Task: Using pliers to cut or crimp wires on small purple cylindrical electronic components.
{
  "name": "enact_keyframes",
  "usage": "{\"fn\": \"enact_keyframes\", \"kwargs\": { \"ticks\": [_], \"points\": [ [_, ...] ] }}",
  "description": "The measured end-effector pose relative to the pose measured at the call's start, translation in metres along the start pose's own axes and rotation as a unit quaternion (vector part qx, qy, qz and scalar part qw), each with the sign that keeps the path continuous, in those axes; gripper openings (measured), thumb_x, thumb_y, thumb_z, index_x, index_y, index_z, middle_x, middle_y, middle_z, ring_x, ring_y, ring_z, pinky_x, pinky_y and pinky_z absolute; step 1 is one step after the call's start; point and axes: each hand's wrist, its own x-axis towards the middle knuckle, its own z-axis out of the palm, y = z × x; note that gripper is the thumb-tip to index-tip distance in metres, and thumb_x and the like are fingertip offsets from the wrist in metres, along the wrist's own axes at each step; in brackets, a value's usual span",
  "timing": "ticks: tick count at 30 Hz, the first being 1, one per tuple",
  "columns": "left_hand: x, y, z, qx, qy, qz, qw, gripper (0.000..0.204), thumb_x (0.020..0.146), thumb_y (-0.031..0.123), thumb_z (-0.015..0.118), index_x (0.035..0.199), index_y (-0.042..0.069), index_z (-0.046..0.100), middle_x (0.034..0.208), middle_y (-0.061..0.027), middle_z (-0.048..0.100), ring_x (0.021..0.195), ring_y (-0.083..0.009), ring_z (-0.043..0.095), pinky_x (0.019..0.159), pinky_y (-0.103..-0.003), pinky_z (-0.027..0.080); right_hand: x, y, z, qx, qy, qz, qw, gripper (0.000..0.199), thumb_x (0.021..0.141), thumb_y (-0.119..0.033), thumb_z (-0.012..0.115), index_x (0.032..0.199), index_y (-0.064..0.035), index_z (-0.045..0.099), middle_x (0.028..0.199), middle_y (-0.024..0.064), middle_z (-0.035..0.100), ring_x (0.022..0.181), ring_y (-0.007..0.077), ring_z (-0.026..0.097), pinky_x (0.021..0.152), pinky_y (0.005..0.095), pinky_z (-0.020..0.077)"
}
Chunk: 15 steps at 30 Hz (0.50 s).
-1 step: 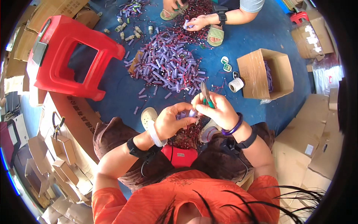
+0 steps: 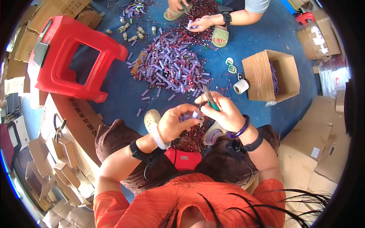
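Note:
My left hand [image 2: 176, 123] is closed round a few purple cylindrical battery cells [image 2: 195, 114], their ends showing between thumb and fingers. Close beside it on the right, my right hand [image 2: 225, 113] grips green-handled pliers [image 2: 213, 103], with the jaws pointing up and away from me. The fingertips of my right hand are beside the cell ends; a thin wire may be there, but it is too small to make out. Below both hands, a heap of dark red wires [image 2: 189, 141] lies between my legs. Farther off is a large pile of purple battery cells [image 2: 167, 66] with red wires.
Across from me, a co-worker's hand [image 2: 202, 23] holds purple cells. A red plastic stool [image 2: 57, 57] lies on its side at left. An open cardboard box [image 2: 256, 76] with purple cells stands at right, beside a white roll [image 2: 240, 86]. Cardboard boxes [image 2: 304, 133] line both sides.
My right hand has shifted slightly and the pliers have tilted a little to the left. The co-worker's other hand at the top has moved a little. My left hand stays about still.

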Motion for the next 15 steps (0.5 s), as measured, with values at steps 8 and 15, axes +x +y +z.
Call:
{"fn": "enact_keyframes", "kwargs": {
  "ticks": [8, 15],
  "points": [
    [0.002, -0.004, -0.003, -0.015, 0.020, 0.003, 1.000, 0.030, 0.087, 0.011, 0.070, 0.115, 0.004, 0.061, 0.083, 0.0011, 0.063, 0.069, -0.0052, 0.055, 0.064, -0.023, 0.047, -0.015, -0.013, -0.028, -0.497, 0.002, -0.172, 0.851, 0.023, 0.073, -0.017, 0.073, 0.093, -0.0112, 0.062, 0.076, 0.0044, 0.057, 0.073, 0.0268, 0.057, 0.065, 0.0395, 0.0436],
    [0.005, -0.009, 0.000, 0.044, 0.038, 0.028, 0.998, 0.030, 0.086, 0.010, 0.070, 0.115, 0.004, 0.063, 0.082, 0.0034, 0.064, 0.070, -0.0033, 0.055, 0.066, -0.020, 0.047, -0.013, -0.012, -0.025, -0.497, -0.030, -0.162, 0.852, 0.021, 0.075, -0.020, 0.072, 0.090, -0.0112, 0.062, 0.076, 0.0049, 0.058, 0.074, 0.0263, 0.058, 0.065, 0.0400, 0.0442]
  ]
}}
